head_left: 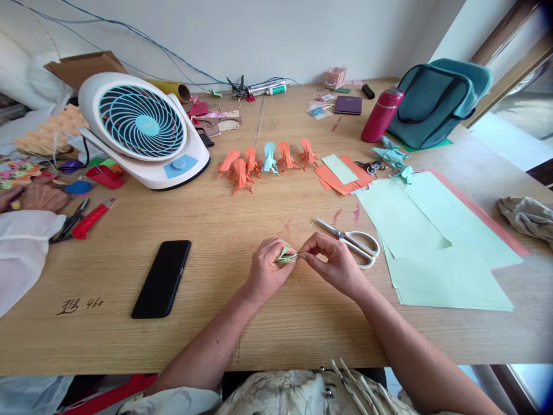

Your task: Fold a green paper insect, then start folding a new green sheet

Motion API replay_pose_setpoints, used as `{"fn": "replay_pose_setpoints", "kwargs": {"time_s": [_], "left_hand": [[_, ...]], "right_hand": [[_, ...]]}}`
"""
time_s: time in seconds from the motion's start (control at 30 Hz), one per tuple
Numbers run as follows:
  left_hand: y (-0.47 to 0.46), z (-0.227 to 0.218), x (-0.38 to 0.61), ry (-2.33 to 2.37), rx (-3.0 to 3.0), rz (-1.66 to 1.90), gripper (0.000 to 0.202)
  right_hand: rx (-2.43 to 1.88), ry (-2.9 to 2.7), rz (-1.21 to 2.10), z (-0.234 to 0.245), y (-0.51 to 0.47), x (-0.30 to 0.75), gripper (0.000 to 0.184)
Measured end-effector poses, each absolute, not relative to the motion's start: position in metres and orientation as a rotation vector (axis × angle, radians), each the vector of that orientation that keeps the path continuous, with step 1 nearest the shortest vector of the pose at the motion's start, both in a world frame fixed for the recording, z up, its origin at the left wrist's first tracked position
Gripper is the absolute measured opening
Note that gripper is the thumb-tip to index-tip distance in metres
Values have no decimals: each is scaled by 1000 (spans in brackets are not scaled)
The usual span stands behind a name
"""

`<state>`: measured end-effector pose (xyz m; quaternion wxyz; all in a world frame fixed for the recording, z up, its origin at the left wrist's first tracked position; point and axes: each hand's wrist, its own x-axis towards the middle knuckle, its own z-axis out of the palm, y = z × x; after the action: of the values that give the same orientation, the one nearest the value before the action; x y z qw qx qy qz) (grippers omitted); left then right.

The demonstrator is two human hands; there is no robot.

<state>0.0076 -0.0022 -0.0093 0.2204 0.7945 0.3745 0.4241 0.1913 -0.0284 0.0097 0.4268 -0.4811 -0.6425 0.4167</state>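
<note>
A small folded piece of light green paper sits in the curled fingers of my left hand. My right hand pinches its thin tip between thumb and forefinger, so both hands are closed on it. The scissors with pale handles lie just beyond my right hand, and a thin paper sliver rests by their points. Farther back stand several orange folded-paper insects and one light blue paper insect. Sheets of light green paper are spread to the right.
A black phone lies at left, below a white fan. Another person's hand is at the far left, near a red utility knife. Keys, a pink bottle and a teal bag stand back right.
</note>
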Motion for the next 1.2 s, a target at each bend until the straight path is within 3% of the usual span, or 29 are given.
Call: {"fn": "replay_pose_setpoints", "kwargs": {"time_s": [0.4,0.77,1.0,1.2], "left_hand": [[-3,-3,9,1012,2027,1129,21],[-8,2,13,1080,1954,1065,12],[-6,-4,12,1095,1780,1043,20],[-3,-4,11,1013,1555,947,24]], "right_hand": [[-1174,-1599,1072,7,-27,196,27],[-1155,-1546,1123,4,-29,191,20],[-1238,-1589,962,7,-31,188,25],[-1255,-1482,1013,1,-26,194,29]]}}
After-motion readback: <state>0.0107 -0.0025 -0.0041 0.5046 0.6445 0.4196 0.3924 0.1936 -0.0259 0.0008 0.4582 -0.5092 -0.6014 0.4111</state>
